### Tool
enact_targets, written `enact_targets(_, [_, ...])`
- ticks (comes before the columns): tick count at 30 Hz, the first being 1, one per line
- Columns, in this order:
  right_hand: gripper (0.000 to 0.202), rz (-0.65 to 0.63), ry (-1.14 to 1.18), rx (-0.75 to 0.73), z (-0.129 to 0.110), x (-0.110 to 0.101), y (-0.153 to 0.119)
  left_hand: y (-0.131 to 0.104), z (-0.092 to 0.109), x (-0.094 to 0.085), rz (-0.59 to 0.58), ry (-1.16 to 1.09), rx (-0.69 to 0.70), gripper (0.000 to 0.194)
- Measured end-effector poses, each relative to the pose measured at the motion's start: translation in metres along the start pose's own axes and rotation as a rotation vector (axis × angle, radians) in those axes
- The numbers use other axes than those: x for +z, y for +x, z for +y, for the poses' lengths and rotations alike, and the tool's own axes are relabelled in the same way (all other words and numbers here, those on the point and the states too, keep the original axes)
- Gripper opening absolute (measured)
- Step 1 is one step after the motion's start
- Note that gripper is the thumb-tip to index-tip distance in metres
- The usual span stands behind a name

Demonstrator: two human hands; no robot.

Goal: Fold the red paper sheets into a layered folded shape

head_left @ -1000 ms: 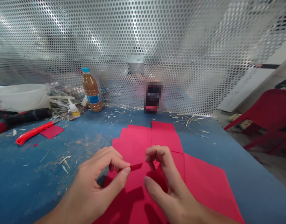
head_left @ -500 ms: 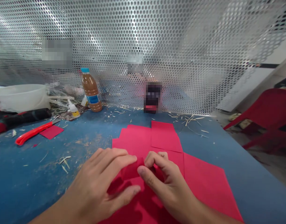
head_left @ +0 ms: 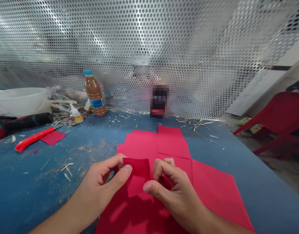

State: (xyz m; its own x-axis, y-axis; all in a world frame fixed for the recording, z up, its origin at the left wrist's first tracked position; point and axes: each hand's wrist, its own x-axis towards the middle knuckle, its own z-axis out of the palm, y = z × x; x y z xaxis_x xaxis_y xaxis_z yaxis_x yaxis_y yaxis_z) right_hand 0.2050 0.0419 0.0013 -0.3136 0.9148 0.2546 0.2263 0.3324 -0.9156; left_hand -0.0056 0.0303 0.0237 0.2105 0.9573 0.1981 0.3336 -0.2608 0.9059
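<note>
A small red paper piece [head_left: 138, 175] stands tilted up between my two hands, its upper edge raised and its lower part bent toward me. My left hand [head_left: 107, 182] is closed on its upper left corner, thumb in front and fingers behind. At the right edge of the piece is my right hand [head_left: 175, 188], with curled fingers and the thumb apart from them. The right thumb tip lies by the lower right corner; whether it touches is hard to see. Beneath both hands spread larger red paper sheets [head_left: 212, 188], overlapping on the blue table [head_left: 73, 139].
To the left lie a red-handled cutter [head_left: 33, 139], a red paper square [head_left: 53, 138] and a black tool handle [head_left: 29, 120]. Behind them stand a white tub [head_left: 24, 100], a small glue bottle [head_left: 76, 113] and a brown-filled bottle [head_left: 94, 94]. A perforated metal panel [head_left: 200, 65] rises behind.
My left hand has turned and now pinches the small paper's upper left corner. The piece has gone from curled to opened out. My right fingers have parted slightly from the thumb.
</note>
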Motion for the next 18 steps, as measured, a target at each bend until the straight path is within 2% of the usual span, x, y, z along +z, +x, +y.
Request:
enact_targets(5, [0.022, -0.039, -0.035, -0.024, -0.002, 0.0, 0.0, -0.002, 0.002, 0.004, -0.006, -0.251, -0.201, 0.027])
enact_targets(8, [0.013, -0.062, -0.008, -0.068, 0.0, -0.001, 0.0, -0.004, -0.003, 0.006, -0.016, -0.26, -0.186, 0.026])
enact_targets(10, [0.014, -0.063, 0.005, -0.079, 0.001, -0.001, 0.0, -0.006, -0.008, 0.005, 0.074, -0.108, -0.03, 0.027])
enact_targets(12, [0.015, -0.049, 0.018, -0.061, 0.002, -0.001, 0.0, -0.008, -0.012, 0.002, 0.156, 0.174, 0.225, 0.032])
enact_targets(15, [0.014, -0.031, 0.054, -0.04, 0.002, 0.0, -0.001, -0.013, -0.013, -0.003, 0.159, 0.602, 0.565, 0.036])
enact_targets(16, [0.013, -0.029, 0.066, -0.046, 0.001, 0.0, -0.001, -0.014, -0.012, -0.003, 0.144, 0.693, 0.628, 0.035])
enact_targets(18, [0.012, -0.023, 0.084, -0.07, 0.0, -0.001, -0.001, -0.017, -0.011, -0.002, 0.136, 0.778, 0.654, 0.033])
